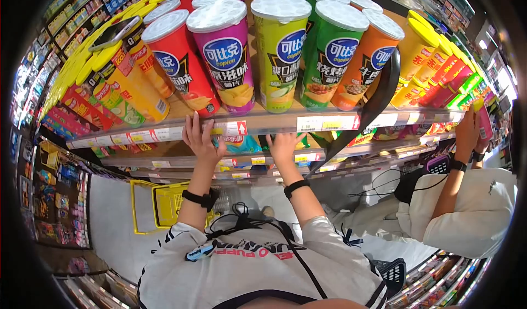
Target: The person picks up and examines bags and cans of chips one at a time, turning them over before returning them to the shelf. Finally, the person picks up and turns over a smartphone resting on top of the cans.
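Supermarket snack aisle: I watch the left hand [198, 137] rest open-fingered, empty, on the shelf edge [263, 125] below the purple chip canister [224, 53]; right hand [284, 145], also empty, reaches beneath. Judged next: lifting toward a canister.

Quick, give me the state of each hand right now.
Left hand: open, fingers spread against the shelf edge, holding nothing.
Right hand: reaching into the lower shelf; fingers hidden, cannot tell.

Your hands reach under the shelf edge [258, 125]; packed cans [222, 56] block above, a co-worker [466, 210] crowds right.
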Tool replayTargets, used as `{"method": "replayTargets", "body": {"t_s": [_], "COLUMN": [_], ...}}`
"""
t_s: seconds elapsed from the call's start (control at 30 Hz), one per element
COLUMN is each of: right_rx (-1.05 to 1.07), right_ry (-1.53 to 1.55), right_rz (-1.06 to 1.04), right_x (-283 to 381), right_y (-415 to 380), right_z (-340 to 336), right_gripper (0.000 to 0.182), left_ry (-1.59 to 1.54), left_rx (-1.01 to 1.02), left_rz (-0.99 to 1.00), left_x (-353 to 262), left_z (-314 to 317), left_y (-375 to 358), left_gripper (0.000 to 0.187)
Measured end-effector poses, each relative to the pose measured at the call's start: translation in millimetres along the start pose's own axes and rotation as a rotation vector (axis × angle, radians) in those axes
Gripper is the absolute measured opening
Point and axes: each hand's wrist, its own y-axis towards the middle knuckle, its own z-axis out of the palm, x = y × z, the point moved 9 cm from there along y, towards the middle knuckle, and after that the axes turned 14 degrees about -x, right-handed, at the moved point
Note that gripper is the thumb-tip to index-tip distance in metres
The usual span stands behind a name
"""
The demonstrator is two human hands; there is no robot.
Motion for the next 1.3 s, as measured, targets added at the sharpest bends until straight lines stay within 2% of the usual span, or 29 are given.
{"method": "replayTargets", "body": {"t_s": [0.03,0.13,0.2,0.33,0.4,0.53,0.6,0.7,0.8,0.9,0.93,1.03,1.1,1.13,1.2,1.3], "right_rx": [-0.052,-0.032,-0.118,-0.189,-0.167,-0.322,-0.385,-0.345,-0.458,-0.687,-0.784,-0.838,-0.877,-0.9,-0.868,-0.76], "right_ry": [0.017,0.015,0.04,0.127,0.18,0.269,0.29,0.401,0.536,0.417,0.475,0.416,0.398,0.277,0.09,0.024], "right_rz": [-0.01,0.009,-0.029,-0.065,-0.041,0.016,0.011,-0.014,-0.144,-0.278,-0.318,-0.352,-0.415,-0.445,-0.48,-0.461], "right_x": [1.0,-1.7,4.0,6.1,-1.7,-22.4,-21.8,-18.5,12.8,44.6,57.2,95.3,123.3,138.3,158.8,165.8], "right_y": [1.5,1.8,4.5,11.1,7.3,-11.7,-13.7,-11.4,16.1,57.8,74.1,119.6,140.1,148.3,162.7,167.2], "right_z": [-3.6,-0.6,-12.3,-39.5,-52.5,-90.7,-116.6,-136.4,-184.6,-258.6,-282.1,-322.9,-328.2,-325.3,-309.9,-292.0], "right_gripper": [0.05,0.044,0.045,0.046,0.044,0.041,0.034,0.024,0.017,0.018,0.02,0.026,0.035,0.039,0.049,0.054], "left_ry": [0.032,0.067,0.071,0.09,0.143,0.136,0.114,0.088,0.099,0.127,0.134,0.132,0.116,0.116,0.114,0.108], "left_rx": [0.022,0.027,0.021,0.012,-0.037,-0.009,0.007,-0.013,-0.008,0.024,0.042,0.046,0.065,0.066,0.064,0.081], "left_rz": [0.002,0.042,0.061,0.025,0.043,-0.006,-0.048,-0.067,-0.075,-0.08,-0.078,-0.096,-0.094,-0.093,-0.088,-0.084], "left_x": [0.5,-1.0,-2.2,-2.7,-3.6,-5.8,-7.3,-7.6,-10.3,-11.8,-13.5,-12.7,-13.8,-14.1,-14.1,-12.2], "left_z": [1.6,2.1,1.1,0.4,1.1,3.0,1.4,3.6,4.9,1.6,0.4,0.6,1.3,1.3,0.7,-2.4], "left_y": [-3.8,-3.1,-2.8,-6.8,-16.9,-18.2,-20.6,-20.3,-23.5,-21.1,-19.7,-19.7,-21.0,-21.0,-20.3,-20.0], "left_gripper": [0.051,0.052,0.052,0.047,0.045,0.05,0.052,0.055,0.058,0.06,0.061,0.062,0.061,0.061,0.061,0.061]}}
